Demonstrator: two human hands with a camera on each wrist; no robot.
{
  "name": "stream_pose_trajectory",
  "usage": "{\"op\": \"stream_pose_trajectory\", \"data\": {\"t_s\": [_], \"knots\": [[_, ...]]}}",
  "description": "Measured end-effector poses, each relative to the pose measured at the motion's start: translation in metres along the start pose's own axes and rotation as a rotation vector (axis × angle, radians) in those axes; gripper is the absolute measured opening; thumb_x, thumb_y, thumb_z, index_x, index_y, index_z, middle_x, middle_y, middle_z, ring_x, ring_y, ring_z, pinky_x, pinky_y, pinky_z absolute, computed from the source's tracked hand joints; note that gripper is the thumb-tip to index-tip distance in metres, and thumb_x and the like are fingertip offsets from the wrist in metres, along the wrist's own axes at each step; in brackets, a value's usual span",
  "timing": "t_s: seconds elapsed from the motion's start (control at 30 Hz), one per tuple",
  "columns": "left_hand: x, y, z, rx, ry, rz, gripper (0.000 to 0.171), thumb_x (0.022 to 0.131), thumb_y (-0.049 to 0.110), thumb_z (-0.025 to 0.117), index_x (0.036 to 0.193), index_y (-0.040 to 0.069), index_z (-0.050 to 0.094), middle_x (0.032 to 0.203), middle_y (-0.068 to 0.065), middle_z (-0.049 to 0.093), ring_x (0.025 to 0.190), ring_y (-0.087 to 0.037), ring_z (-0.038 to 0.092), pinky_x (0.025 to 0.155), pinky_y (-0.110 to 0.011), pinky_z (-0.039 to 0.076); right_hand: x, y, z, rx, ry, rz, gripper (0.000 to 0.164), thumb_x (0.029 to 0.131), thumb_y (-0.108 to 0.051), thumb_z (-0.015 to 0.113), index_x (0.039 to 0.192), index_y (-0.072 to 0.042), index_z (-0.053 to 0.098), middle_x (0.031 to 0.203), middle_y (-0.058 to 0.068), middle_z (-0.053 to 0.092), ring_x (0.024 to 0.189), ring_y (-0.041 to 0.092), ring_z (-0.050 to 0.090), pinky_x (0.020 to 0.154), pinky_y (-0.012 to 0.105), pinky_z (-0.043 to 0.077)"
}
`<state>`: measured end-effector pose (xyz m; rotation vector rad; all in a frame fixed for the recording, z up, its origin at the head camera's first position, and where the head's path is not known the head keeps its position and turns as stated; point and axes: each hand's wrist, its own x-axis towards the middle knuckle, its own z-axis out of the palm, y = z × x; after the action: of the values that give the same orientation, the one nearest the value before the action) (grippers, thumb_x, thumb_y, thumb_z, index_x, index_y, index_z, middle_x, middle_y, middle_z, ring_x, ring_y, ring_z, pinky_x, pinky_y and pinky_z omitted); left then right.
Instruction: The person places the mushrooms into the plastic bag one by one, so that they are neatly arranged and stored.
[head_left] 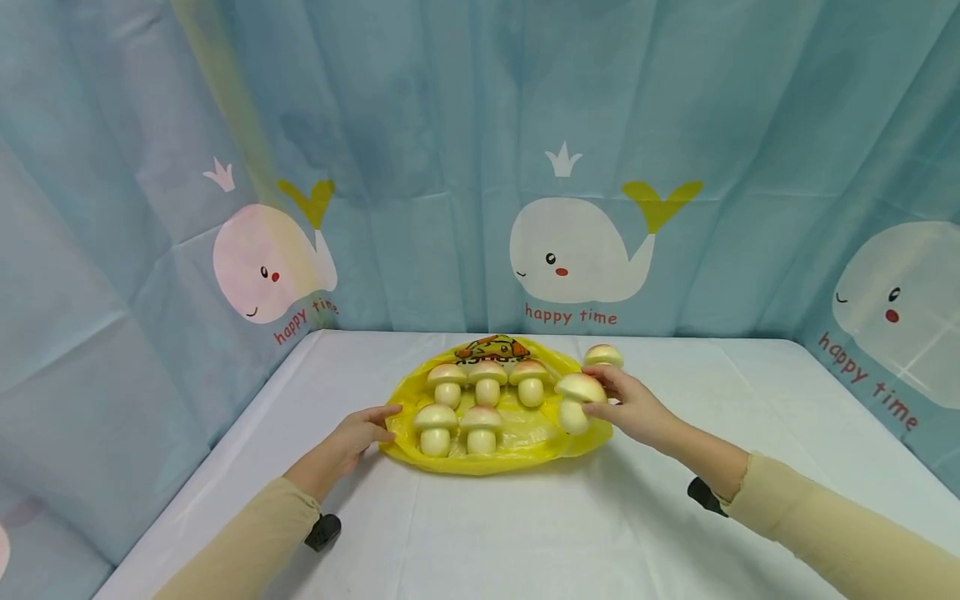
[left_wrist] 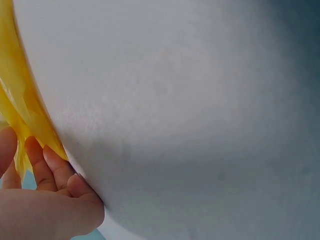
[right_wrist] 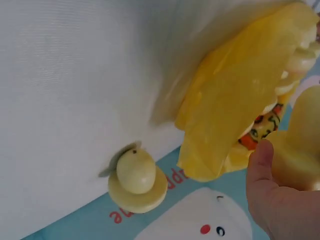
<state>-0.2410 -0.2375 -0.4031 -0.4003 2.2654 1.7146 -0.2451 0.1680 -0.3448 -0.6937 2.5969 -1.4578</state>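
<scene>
A yellow plastic bag (head_left: 517, 461) with a printed duck lies spread on the table, several toy mushrooms (head_left: 487, 392) with pale stems and pinkish caps standing in it. At its left edge my left hand (head_left: 352, 440) pinches the plastic between thumb and fingers; the left wrist view shows the yellow film (left_wrist: 30, 100) between them. Over the bag's right side, my right hand (head_left: 637, 408) grips another toy mushroom (head_left: 576, 404) by its cap, stem downward. Just behind that hand, one more mushroom (head_left: 603, 356) sits on the table, partly hidden; the right wrist view shows this loose mushroom (right_wrist: 136, 177) whole.
A white cloth covers the table (head_left: 517, 533). Blue curtains (head_left: 450, 125) with whale prints rise along its back and both sides. Black straps or devices (head_left: 324, 532) show at the wrists beneath the beige sleeves (head_left: 255, 533).
</scene>
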Motion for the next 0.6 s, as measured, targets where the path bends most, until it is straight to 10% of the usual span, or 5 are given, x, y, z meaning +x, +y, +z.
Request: {"op": "stream_pose_trajectory", "data": {"t_s": [0.6], "knots": [[-0.003, 0.001, 0.0, -0.004, -0.006, 0.032, 0.057, 0.091, -0.005, 0.056, 0.146, 0.001, 0.041, 0.149, -0.028, 0.027, 0.14, -0.045, 0.016, 0.111, -0.059, 0.011, 0.03, -0.008, 0.053, -0.152, -0.082, 0.114, 0.052, 0.088, -0.005, 0.068, 0.135, 0.005, 0.049, 0.132, 0.02, 0.053, 0.116, 0.035, 0.051, 0.1, 0.049, 0.04]]}}
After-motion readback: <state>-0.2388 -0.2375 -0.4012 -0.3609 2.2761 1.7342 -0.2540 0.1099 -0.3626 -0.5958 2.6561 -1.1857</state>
